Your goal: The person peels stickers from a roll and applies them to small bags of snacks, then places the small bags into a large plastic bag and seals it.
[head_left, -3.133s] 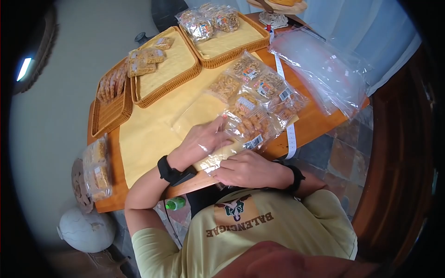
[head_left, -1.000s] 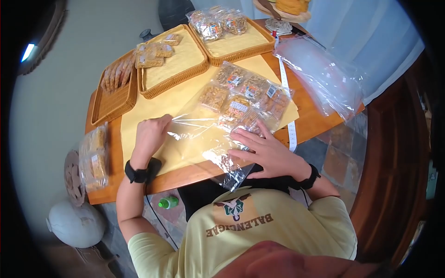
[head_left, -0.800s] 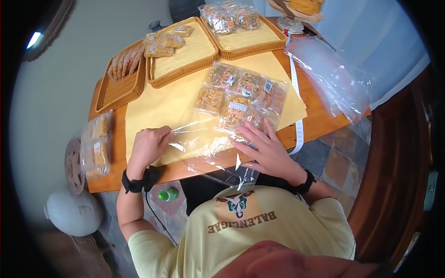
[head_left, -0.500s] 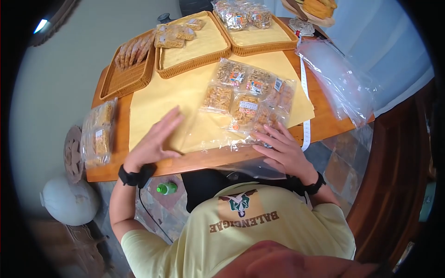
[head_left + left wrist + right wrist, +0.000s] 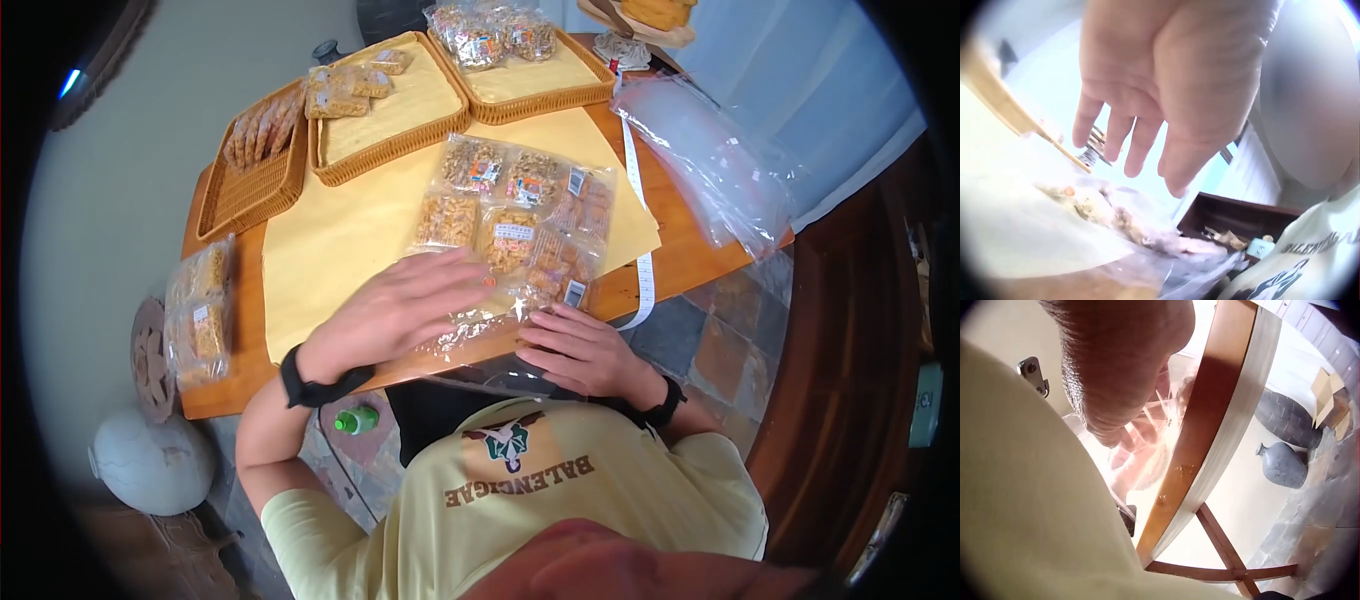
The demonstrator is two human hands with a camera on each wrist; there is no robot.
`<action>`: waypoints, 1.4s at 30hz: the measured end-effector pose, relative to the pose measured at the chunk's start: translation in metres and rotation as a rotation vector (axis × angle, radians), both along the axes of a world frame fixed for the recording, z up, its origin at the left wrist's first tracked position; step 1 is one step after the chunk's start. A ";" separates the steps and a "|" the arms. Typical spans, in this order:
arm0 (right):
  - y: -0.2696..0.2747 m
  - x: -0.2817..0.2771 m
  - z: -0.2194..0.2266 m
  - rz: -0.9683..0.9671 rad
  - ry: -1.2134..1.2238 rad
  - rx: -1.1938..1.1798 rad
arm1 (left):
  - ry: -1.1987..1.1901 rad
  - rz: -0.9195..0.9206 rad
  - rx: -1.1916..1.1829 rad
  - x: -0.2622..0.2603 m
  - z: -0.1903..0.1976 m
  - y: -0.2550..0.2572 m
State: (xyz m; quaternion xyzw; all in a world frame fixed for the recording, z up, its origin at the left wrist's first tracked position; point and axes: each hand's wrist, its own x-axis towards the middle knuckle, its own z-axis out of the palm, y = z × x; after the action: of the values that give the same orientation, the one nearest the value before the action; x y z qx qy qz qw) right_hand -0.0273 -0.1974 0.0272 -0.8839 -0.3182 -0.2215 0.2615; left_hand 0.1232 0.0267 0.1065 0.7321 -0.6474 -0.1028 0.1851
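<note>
A large clear plastic bag (image 5: 480, 336) lies flat with several snack packs (image 5: 508, 235) in rows inside it. Its loose end reaches past the table's front edge. My left hand (image 5: 395, 308) hovers palm down over the left part of that loose film, blurred in the head view, fingers straight. In the left wrist view the left hand (image 5: 1166, 81) has nothing between its fingers. My right hand (image 5: 585, 350) is at the table edge, below the packs, its fingers over the bag's film. Creased film shows by the right hand's (image 5: 1129, 394) fingers in the right wrist view.
Wicker trays (image 5: 385, 165) with packs line the back. Flat empty bags (image 5: 710, 170) lie at right beside a white measuring tape (image 5: 645, 285). Another filled bag (image 5: 200, 315) rests at the left edge. Yellow paper (image 5: 330, 250) covers the middle. A green bottle (image 5: 356, 420) stands below.
The left hand let go of the bag's left side, opened and swung right over the loose film. The right hand slid from the lower packs down to the film at the table edge.
</note>
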 end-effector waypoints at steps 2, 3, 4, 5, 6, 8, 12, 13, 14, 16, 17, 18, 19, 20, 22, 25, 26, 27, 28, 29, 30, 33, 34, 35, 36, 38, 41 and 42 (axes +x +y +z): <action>0.000 -0.002 -0.004 -0.003 -0.086 -0.009 | -0.165 -0.088 -0.068 -0.004 -0.009 -0.025; 0.000 -0.003 -0.006 -0.006 -0.164 -0.014 | -0.266 -0.166 -0.095 -0.008 -0.014 -0.036; -0.001 -0.006 -0.007 -0.016 -0.163 -0.016 | -0.362 -0.245 -0.122 -0.009 -0.020 -0.045; -0.001 -0.008 -0.008 0.000 -0.164 0.004 | -0.357 -0.257 -0.122 -0.008 -0.026 -0.052; 0.000 -0.012 -0.009 0.016 -0.162 0.027 | -0.420 -0.281 -0.140 -0.007 -0.033 -0.058; 0.000 -0.015 -0.010 0.006 -0.147 0.055 | -0.475 -0.312 -0.151 -0.011 -0.039 -0.067; -0.003 -0.015 -0.012 0.014 -0.135 0.109 | -0.399 -0.222 -0.148 -0.021 -0.037 -0.076; -0.004 -0.015 -0.012 0.026 -0.134 0.120 | -0.402 -0.199 -0.116 -0.023 -0.037 -0.078; -0.006 -0.015 -0.012 0.020 -0.135 0.123 | -0.402 -0.205 -0.114 -0.020 -0.037 -0.080; -0.008 -0.015 -0.013 0.067 -0.108 0.101 | -0.393 -0.228 -0.111 -0.014 -0.037 -0.080; -0.008 -0.015 -0.013 0.066 -0.107 0.109 | -0.391 -0.231 -0.104 -0.015 -0.038 -0.080; -0.009 -0.016 -0.014 0.047 -0.101 0.141 | -0.431 -0.200 -0.111 -0.017 -0.038 -0.082; -0.009 -0.016 -0.014 0.030 -0.094 0.173 | -0.472 -0.168 -0.118 -0.020 -0.039 -0.083; -0.009 -0.015 -0.015 0.034 -0.091 0.179 | -0.469 -0.165 -0.110 -0.023 -0.039 -0.085; -0.010 -0.014 -0.016 0.030 -0.106 0.210 | -0.471 -0.108 -0.131 -0.026 -0.039 -0.089; -0.010 -0.011 -0.017 0.029 -0.102 0.207 | -0.452 -0.096 -0.112 -0.023 -0.038 -0.093; -0.011 -0.011 -0.017 0.023 -0.088 0.191 | -0.455 -0.096 -0.114 -0.019 -0.038 -0.094; -0.011 -0.013 -0.016 0.022 -0.091 0.187 | -0.367 -0.116 -0.112 -0.015 -0.038 -0.093; -0.013 -0.015 -0.015 0.004 -0.093 0.137 | -0.282 -0.137 -0.114 -0.011 -0.037 -0.091; -0.015 -0.016 -0.014 -0.012 -0.096 0.087 | -0.164 -0.177 -0.109 -0.007 -0.030 -0.087; -0.017 -0.017 -0.010 -0.007 -0.099 0.085 | -0.168 -0.172 -0.111 -0.006 -0.020 -0.078; -0.019 -0.017 -0.006 -0.235 -0.093 0.009 | -0.106 -0.132 -0.093 -0.002 0.004 -0.039; -0.020 -0.015 -0.010 -0.268 -0.091 -0.030 | -0.015 -0.042 -0.053 -0.002 0.006 -0.019; -0.019 -0.014 -0.012 -0.284 -0.077 -0.034 | 0.074 0.052 -0.017 -0.003 0.009 0.000; -0.018 -0.012 -0.012 -0.299 -0.067 -0.042 | 0.066 0.063 -0.015 -0.005 0.008 0.017; -0.014 -0.007 -0.007 -0.280 -0.066 -0.038 | 0.109 0.238 0.080 -0.010 -0.007 0.048; -0.015 0.001 -0.009 -0.221 -0.045 -0.065 | 0.064 0.289 0.169 -0.020 -0.025 0.072; -0.017 0.004 -0.011 -0.177 -0.038 -0.095 | -0.013 0.309 0.226 -0.022 -0.028 0.076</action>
State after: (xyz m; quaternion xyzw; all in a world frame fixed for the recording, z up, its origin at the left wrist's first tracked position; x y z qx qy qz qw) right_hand -0.0229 -0.2148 0.0165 -0.9156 -0.2538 -0.2450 0.1929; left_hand 0.1011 0.1027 0.0780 0.8397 -0.5128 -0.1403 0.1112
